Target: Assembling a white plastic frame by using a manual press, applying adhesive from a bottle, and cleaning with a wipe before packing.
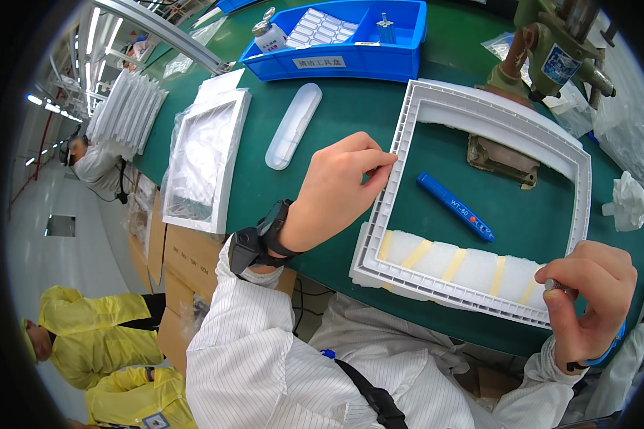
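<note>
Hanging over the table's near edge, the white frame [576, 207] could tip off: left hand [333, 193] only fingertip-presses its left side, while right hand [587, 297], clenched on a small metal tool [552, 285], works the near-right corner.

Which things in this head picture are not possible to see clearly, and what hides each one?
- Small grey item in the right hand: curled fingers cover it; its kind is unclear.
- Left hand fingertips on the white frame: the grip is hidden behind the fingers.
- Blue bin contents: too small to identify.
- Green machine: cut off by the upper edge.
</note>
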Demonstrator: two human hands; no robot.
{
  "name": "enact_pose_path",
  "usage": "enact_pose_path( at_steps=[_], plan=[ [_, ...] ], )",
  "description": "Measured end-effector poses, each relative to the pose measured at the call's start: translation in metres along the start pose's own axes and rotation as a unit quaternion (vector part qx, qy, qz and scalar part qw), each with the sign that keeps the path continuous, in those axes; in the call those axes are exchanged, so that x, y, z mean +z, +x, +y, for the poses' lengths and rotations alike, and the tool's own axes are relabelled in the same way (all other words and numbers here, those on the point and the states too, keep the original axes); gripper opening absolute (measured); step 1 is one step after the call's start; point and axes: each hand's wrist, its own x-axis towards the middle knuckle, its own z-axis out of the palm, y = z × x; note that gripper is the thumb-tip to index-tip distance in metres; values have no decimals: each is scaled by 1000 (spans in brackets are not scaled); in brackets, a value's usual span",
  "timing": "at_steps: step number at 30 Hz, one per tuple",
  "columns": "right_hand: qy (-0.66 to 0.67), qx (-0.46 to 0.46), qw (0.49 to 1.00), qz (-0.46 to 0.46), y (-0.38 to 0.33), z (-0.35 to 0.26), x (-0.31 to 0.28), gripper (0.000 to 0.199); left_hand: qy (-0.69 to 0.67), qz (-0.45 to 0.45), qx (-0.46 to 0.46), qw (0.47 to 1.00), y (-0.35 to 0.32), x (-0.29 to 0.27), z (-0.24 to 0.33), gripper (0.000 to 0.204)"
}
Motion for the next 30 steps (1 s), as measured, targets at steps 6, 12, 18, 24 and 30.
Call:
enact_pose_path(
  at_steps=[6, 12, 18, 24, 30],
  plan=[
    [-4, 10, 1000, 10, -1, 0, 1, 17, -36, -18, -15, 999, 4, -5, -6, 15],
    [-5, 5, 1000, 9, -2, 3, -1, 17, -112, -53, -90, 988, 10, -9, -7, 10],
    [3, 15, 1000, 9, -2, 4, -1, 17, -87, -64, -56, 993, 10, -14, -9, 9],
    [6, 23, 1000, 3, -1, 2, 0, 17, -139, -113, -72, 981, 12, -12, -17, 9],
    [11, 12, 1000, -1, -1, 5, -1, 18, -323, -172, -222, 904, 18, -12, -28, 16]
  ],
)
